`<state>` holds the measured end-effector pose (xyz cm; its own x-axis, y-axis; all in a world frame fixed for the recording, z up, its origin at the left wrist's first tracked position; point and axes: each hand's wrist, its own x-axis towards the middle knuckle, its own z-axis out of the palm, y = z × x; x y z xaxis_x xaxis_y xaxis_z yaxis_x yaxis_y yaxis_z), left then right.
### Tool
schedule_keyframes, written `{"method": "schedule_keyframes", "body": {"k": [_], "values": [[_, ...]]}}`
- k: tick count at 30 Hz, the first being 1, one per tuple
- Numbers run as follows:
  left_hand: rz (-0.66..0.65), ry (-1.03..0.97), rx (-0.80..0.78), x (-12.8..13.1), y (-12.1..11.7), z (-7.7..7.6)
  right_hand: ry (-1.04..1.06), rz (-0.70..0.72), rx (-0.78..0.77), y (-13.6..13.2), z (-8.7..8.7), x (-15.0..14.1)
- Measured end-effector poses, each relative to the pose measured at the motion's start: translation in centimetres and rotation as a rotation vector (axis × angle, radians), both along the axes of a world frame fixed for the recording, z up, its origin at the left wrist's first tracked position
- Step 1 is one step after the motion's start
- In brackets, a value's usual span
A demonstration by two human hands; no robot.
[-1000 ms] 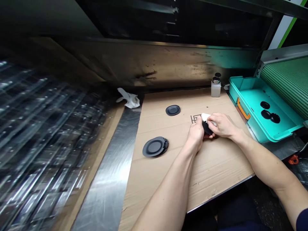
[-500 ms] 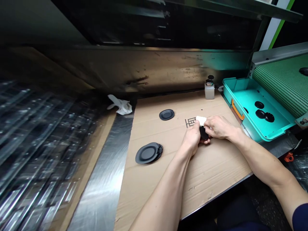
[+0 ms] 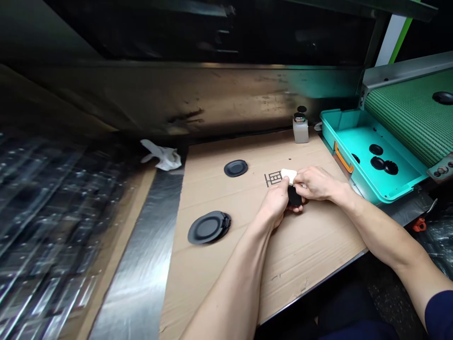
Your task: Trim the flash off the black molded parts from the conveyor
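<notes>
While a small, round black piece point(image 3: 295, 196) is held just above the brown cardboard sheet point(image 3: 219, 193), work on it seems not yet done. It is gripped by the curled left hand point(image 3: 278, 200). A small white piece point(image 3: 289, 176) seems to be pinched by the bent fingers of the right hand point(image 3: 314, 183). Nearby, one flat dark-grey disc point(image 3: 235, 168) and a low pile of dark-grey discs point(image 3: 208, 227) are left lying. Farther out, black round pieces point(image 3: 391, 167) are kept in a teal plastic box point(image 3: 368, 183); whether those are finished cannot be told.
</notes>
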<state>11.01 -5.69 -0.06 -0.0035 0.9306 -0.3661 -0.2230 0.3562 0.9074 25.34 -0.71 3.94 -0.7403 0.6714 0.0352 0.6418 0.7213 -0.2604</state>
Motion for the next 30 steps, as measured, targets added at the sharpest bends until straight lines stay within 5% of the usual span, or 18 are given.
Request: {"method": "schedule_keyframes", "body": {"k": [4,8,14,18,22,30], "values": [[-0.025,-0.084,-0.062,-0.5,0.1,0.4,0.011,-0.062,-0.140,0.0,0.7,0.7],[0.096,-0.436,-0.254,-2.3,0.5,1.5,0.171,-0.238,0.013,0.7,0.1,1.4],[0.194,-0.731,-0.344,-3.9,0.8,1.7,-0.064,-0.507,0.109,1.2,-0.8,1.7],[0.188,-0.735,-0.328,-3.8,0.8,1.6,0.026,-0.348,0.219,0.5,-1.7,0.8],[0.171,-0.692,-0.286,-3.7,0.5,1.6,-0.010,-0.172,0.149,0.0,-2.8,0.0],[0.265,-0.648,0.053,-2.3,0.7,-0.1,0.232,-0.363,0.202,-0.7,-2.5,-1.3]]}}
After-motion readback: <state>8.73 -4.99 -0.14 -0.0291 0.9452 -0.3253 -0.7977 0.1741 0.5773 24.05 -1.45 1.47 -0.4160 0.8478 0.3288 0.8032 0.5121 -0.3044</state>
